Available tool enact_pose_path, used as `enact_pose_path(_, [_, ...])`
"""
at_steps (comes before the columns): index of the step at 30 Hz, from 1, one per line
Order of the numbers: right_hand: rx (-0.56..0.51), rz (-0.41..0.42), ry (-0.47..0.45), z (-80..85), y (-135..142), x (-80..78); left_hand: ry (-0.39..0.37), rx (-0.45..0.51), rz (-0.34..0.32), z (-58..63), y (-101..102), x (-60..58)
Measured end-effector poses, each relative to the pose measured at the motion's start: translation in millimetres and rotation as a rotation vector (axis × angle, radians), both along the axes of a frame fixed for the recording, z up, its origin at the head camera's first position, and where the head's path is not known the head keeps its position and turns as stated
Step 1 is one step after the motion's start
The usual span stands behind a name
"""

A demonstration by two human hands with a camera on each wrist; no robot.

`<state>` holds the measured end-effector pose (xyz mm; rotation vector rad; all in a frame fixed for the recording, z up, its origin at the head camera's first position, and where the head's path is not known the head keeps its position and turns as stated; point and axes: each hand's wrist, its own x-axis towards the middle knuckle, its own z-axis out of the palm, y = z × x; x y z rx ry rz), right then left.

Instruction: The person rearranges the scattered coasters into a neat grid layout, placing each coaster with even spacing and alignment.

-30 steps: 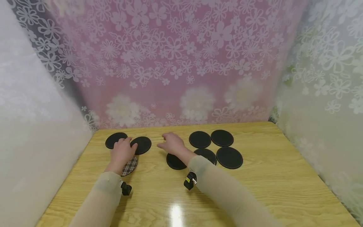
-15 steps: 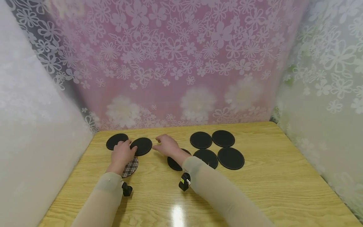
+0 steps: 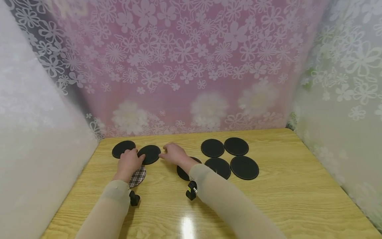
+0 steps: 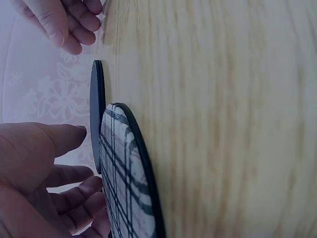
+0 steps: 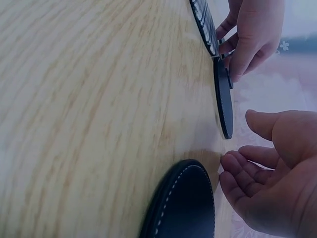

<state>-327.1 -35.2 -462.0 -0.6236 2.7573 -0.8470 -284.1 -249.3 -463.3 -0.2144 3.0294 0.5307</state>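
Observation:
In the head view, my left hand (image 3: 127, 162) is low over the table's left side, between two round black coasters. Its thumb lies at the left edge of the nearer black coaster (image 3: 150, 154); its fingers reach the edge of the far-left black coaster (image 3: 121, 148). A plaid-faced coaster (image 4: 124, 183) lies just this side of that hand, partly covered by it in the head view. My right hand (image 3: 174, 154) hovers at the right edge of the nearer black coaster, thumb apart from loosely bent fingers. The right wrist view shows a gap between this hand and that coaster (image 5: 224, 99).
Another black coaster (image 3: 182, 171) lies under my right wrist, partly hidden. To its right, several more black coasters (image 3: 212, 148) lie flat in a close group on the wooden table (image 3: 286, 202). Flower-patterned curtains (image 3: 191, 66) stand behind and at both sides.
My right hand has moved left and slightly down, up to the right edge of the nearer black coaster. My left hand has stayed nearly in place.

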Motion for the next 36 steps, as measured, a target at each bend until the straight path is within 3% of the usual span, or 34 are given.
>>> enact_pose_path(11, [0.078,-0.014,0.018,-6.6,-9,-3.4,-0.002,-0.024,0.019,-2.2,1,-1.5])
enact_pose_path(21, [0.171,0.013,0.041,-1.8,-11,-1.4,-0.071,0.005,0.04,-0.1,2,-4.8])
enact_pose_path(36, [0.137,0.012,0.014,2.3,-19,5.9,-0.058,0.058,0.086,5.1,0,-3.2])
